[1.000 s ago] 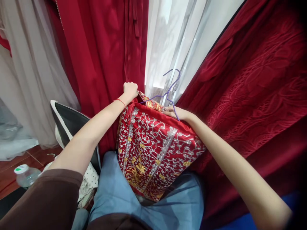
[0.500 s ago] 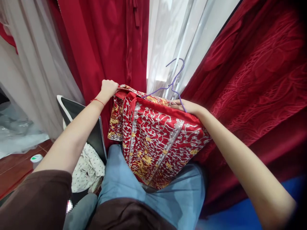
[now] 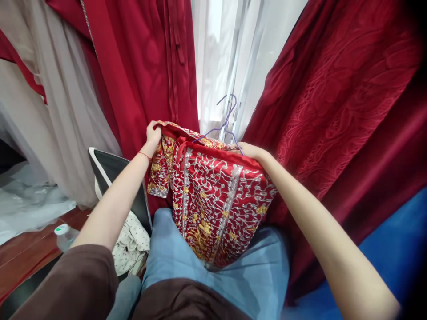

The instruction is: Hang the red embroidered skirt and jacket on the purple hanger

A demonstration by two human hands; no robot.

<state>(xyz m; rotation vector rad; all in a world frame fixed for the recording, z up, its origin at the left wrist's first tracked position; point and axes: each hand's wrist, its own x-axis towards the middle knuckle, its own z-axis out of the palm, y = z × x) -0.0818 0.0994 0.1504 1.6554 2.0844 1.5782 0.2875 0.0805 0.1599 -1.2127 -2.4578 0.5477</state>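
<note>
left hand [image 3: 152, 132] pinches the garment [image 3: 213, 195] at its left shoulder; right hand [image 3: 249, 151] clasps the hanger [image 3: 224, 126] and cloth. keep the shoulder taut, hanger level.

The embroidered garment [image 3: 213, 200] is bright red, covered in silver scrollwork with gold motifs low on its front and along its top edge. The hanger [image 3: 224, 122] in it is thin and purple. A red string bracelet [image 3: 145, 155] circles the left wrist. The curtains behind alternate: plain deep red [image 3: 147, 66], sheer white [image 3: 227, 49], dark red with a raised swirling pattern [image 3: 333, 111], and pale grey-beige [image 3: 56, 111]. The trousers [image 3: 233, 280] are light blue denim, the sleeves [image 3: 70, 289] dark brown. A cream cloth with small dark dots [image 3: 131, 242] lies beside a clear bottle with a green-and-white cap [image 3: 63, 233].
</note>
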